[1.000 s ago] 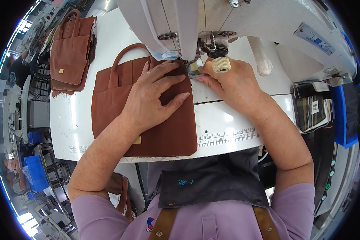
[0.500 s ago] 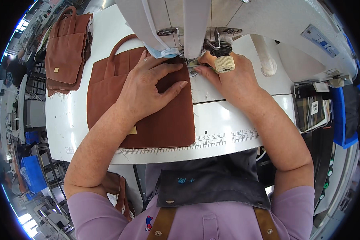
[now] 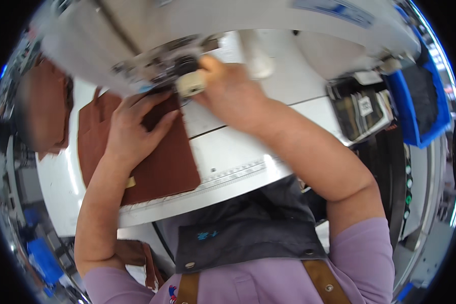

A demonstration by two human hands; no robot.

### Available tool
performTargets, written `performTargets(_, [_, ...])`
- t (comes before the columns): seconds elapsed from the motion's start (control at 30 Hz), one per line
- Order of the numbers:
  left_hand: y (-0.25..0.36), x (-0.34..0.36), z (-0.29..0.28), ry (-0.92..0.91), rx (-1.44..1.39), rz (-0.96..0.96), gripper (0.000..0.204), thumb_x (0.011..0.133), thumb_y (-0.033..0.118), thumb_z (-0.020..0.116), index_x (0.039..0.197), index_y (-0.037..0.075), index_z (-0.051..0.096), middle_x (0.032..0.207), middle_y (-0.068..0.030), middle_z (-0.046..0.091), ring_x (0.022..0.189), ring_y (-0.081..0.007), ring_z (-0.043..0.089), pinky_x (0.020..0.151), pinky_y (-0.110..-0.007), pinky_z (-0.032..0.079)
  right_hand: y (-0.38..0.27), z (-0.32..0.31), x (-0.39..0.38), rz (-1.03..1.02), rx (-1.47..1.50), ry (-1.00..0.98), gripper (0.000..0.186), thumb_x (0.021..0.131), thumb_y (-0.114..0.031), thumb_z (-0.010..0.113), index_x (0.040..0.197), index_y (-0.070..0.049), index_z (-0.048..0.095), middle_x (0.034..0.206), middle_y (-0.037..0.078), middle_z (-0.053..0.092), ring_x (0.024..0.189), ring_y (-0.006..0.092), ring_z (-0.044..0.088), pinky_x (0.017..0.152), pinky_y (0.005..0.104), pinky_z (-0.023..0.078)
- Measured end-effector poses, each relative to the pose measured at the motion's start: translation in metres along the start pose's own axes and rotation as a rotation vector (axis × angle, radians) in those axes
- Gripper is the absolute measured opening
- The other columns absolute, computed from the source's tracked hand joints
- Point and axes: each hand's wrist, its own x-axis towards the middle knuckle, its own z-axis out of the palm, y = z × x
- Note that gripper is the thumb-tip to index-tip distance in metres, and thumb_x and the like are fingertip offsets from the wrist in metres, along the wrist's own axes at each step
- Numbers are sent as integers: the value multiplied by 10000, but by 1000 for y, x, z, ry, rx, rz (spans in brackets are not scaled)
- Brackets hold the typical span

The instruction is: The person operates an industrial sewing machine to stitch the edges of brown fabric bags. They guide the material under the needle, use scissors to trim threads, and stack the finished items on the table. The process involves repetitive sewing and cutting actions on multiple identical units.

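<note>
The brown bag (image 3: 162, 169) lies on the desk (image 3: 238, 144) under the left hand (image 3: 129, 129), its grip spread loosely; the right hand (image 3: 233, 96) hides its grip behind the cream knob (image 3: 191, 84), so I cannot tell; the bag looks light, pliable, best pressed flat near its edges.

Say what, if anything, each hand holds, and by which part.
The left hand rests on the brown bag, not visibly gripping it. Whether the right hand, blurred beside the knob, holds anything cannot be told.
</note>
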Motion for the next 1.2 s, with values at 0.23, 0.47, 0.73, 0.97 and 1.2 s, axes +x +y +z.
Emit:
performTargets(0.23, [-1,1,2,-34,16,1,355,846,143,804,1174,22,739,1135,-190,725,1069,-365,686,957,-424,526,1,-1,4,91,129,-21,133,883,-207,660,868,-76,641,899,112,716,836,351,727,715,478,595])
performTargets(0.47, [-2,2,-2,-49,14,-2,341,836,154,817,1138,17,741,1107,-189,734,1039,-371,693,930,-428,536,-3,-3,3,108,212,-19,133,903,-184,628,865,-56,623,907,114,686,820,349,710,692,474,587])
performTargets(0.73, [0,4,-2,-53,31,1,324,844,158,815,1115,1,734,1076,-189,745,1005,-380,705,898,-427,549,-2,-3,3,70,171,2,162,889,-187,663,852,-40,609,924,122,672,843,344,706,668,473,579])
performTargets(0.97, [-1,5,-2,-61,36,0,314,857,180,807,1115,14,739,1071,-184,752,1019,-372,706,901,-429,551,0,-4,3,115,164,-46,215,871,-227,741,913,-45,634,984,125,633,872,329,688,730,455,573])
performTargets(1.2, [-3,2,-2,-44,12,-30,385,854,272,821,1168,56,761,1127,-162,747,1094,-382,654,979,-451,525,12,-11,-2,171,227,-113,355,877,-328,805,1026,-25,695,1096,186,663,970,392,682,841,457,567])
